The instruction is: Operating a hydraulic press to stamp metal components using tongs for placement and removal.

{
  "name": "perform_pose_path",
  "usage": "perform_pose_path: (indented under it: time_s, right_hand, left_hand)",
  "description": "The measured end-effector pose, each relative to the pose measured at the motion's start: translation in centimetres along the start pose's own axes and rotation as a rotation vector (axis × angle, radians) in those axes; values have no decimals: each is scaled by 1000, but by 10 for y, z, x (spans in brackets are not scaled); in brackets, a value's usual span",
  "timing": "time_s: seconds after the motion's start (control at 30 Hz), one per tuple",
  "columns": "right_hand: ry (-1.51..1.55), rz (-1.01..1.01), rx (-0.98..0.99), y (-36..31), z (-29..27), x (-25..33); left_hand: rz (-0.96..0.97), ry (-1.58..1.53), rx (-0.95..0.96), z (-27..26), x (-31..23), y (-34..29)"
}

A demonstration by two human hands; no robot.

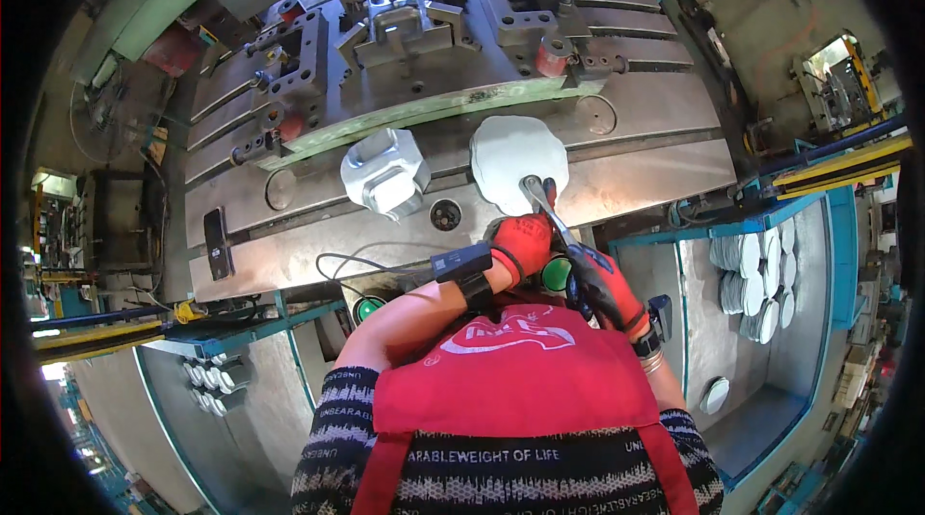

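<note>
My left hand (525,240), in a red glove, is closed at the near edge of the press bed, beside a pair of tongs; what its fingers hold, if anything, is hidden. In my right hand (605,286), gloved in red and dark blue, is the handle of the tongs (559,222). Their rounded metal tip lies over the near edge of a flat, pale metal blank (518,154). A formed, cup-shaped metal part (385,171) rests to the left of the blank, apart from both hands.
Beyond sits a steel die (405,33) with red-topped posts. A phone (218,243) lies at the bed's left. Green push buttons (556,273) are below my hands. Formed parts (214,380) fill part of a left bin; stacked blanks (756,279) stand in the right bin.
</note>
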State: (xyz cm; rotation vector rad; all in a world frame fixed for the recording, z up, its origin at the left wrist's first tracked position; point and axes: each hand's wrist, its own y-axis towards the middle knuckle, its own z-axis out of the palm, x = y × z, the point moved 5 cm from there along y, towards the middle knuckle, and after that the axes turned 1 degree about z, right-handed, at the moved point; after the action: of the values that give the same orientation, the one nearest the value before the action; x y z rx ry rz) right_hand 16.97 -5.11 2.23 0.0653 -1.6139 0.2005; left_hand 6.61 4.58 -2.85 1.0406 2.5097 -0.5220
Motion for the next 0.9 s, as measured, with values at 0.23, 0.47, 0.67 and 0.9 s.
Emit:
perform_pose_path:
  time_s: [0.23,0.47,0.67,0.9]
  right_hand:
    - [115,306,-1,9,9,53]
    - [317,597,-28,-7,8,19]
    - [308,450,-62,-6,7,11]
    - [154,315,-31,-1,15,34]
  left_hand:
    - [-9,-60,-4,2,5,-13]
    - [125,-103,-232,-30,30,-73]
    - [42,-92,-255,-35,43,-89]
    - [213,25,-188,-17,17,-59]
